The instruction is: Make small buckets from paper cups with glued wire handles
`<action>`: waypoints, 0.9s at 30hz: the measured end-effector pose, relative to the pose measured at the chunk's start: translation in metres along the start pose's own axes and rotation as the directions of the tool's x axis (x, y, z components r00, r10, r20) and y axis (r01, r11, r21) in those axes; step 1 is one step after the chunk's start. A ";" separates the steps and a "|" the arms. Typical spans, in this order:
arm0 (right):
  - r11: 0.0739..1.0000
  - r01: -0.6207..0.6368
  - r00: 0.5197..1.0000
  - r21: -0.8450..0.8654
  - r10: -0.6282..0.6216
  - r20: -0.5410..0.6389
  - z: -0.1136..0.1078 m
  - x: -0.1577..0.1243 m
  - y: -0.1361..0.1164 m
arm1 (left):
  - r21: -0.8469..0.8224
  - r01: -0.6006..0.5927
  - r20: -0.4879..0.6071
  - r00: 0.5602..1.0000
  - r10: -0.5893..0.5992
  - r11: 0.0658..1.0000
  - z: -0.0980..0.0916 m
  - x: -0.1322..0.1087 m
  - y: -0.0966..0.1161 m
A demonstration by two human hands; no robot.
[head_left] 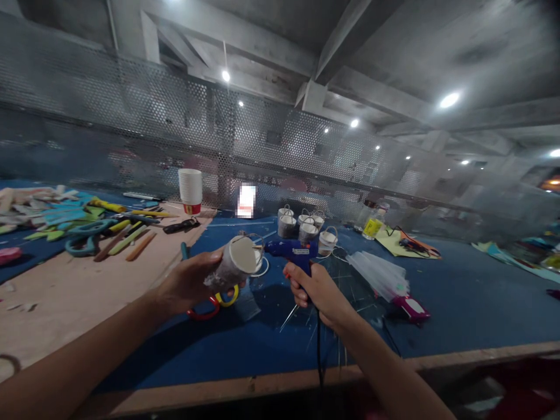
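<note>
My left hand (188, 280) is wrapped round a paper cup (242, 255) with a grey, rough covering on its side. The cup is tilted with its white mouth toward the right, and a thin cord loop rises at its rim. In my right hand (312, 286) is a blue glue gun (292, 249), its fingers closed on the handle. The nozzle points left and is at the cup's rim; whether it touches cannot be made out. Below the cup lie scissors (227, 296) with red and yellow handles, partly hidden by my left hand.
Several covered cups with cord handles (308, 231) stand behind the glue gun. A stack of white paper cups (191, 189) is at the back left, near tools and gloves (74, 210). Clear glue sticks (380, 273) and bottles (373, 221) are to the right. A mesh panel (271, 140) closes the back.
</note>
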State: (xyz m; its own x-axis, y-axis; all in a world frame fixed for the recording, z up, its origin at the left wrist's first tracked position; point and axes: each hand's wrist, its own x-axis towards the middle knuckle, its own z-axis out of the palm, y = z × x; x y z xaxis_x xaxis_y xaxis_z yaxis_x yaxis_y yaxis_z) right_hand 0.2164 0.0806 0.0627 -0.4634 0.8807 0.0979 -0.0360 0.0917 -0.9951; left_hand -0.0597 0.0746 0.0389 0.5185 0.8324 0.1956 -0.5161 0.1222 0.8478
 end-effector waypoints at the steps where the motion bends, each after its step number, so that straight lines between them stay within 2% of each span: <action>1: 0.998 0.013 1.000 -0.056 -0.013 -0.009 -0.001 0.000 -0.001 | 0.007 -0.001 0.000 1.000 0.001 1.000 0.000 0.000 0.000; 5: 0.979 0.011 0.999 -0.205 -0.018 -0.032 -0.004 -0.001 -0.004 | 0.004 0.007 0.001 1.000 -0.007 1.000 0.001 0.001 0.000; 9: 0.975 -0.002 1.000 -0.223 0.000 -0.012 -0.007 -0.004 -0.005 | 0.011 0.008 0.009 1.000 -0.008 1.000 -0.001 0.000 0.000; 16: 1.000 -0.020 1.000 0.009 0.020 0.015 -0.006 -0.008 -0.010 | -0.026 -0.016 0.029 0.999 0.017 1.000 -0.007 0.000 -0.001; 21: 0.968 -0.009 1.000 0.252 0.012 -0.009 -0.003 0.000 0.000 | -0.052 -0.024 0.054 0.998 0.027 0.998 -0.006 0.001 0.000; 27: 0.933 -0.085 0.995 0.349 0.060 0.082 0.002 0.005 0.009 | -0.042 -0.021 0.026 0.999 0.022 0.999 -0.002 0.001 0.000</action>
State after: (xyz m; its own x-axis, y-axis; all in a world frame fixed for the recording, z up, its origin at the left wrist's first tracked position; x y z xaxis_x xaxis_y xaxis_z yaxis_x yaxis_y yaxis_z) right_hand 0.2116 0.0849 0.0541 -0.5354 0.8438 0.0366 -0.3032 -0.1515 -0.9408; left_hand -0.0610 0.0762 0.0384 0.5243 0.8207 0.2270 -0.5552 0.1273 0.8219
